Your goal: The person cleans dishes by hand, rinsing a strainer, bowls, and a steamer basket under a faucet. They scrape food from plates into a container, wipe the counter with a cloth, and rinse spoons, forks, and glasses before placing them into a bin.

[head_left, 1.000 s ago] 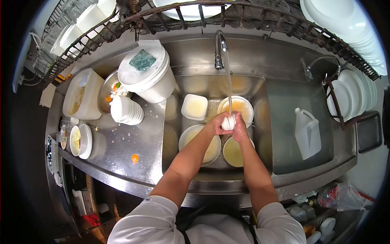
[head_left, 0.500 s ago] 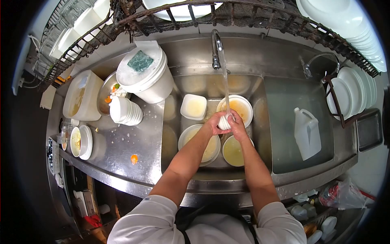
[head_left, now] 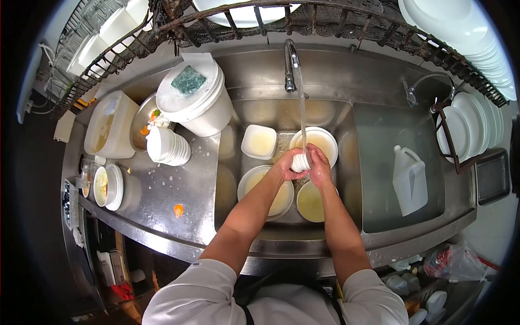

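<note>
Gripping a small white ribbed cup point(head_left: 300, 162) over the middle sink basin point(head_left: 271, 122), right under the tap's stream point(head_left: 301, 108). Left hand point(head_left: 285, 164) wrapped round its left side, right hand point(head_left: 319, 165) clamped on the right. Long axis tilted, running lower-left to upper-right; can't tell which end is the mouth.

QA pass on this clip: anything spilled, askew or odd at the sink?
Yes: an orange food scrap lies loose on the wet steel counter, and a white plastic jug lies tipped on its side in the right sink basin.
</note>
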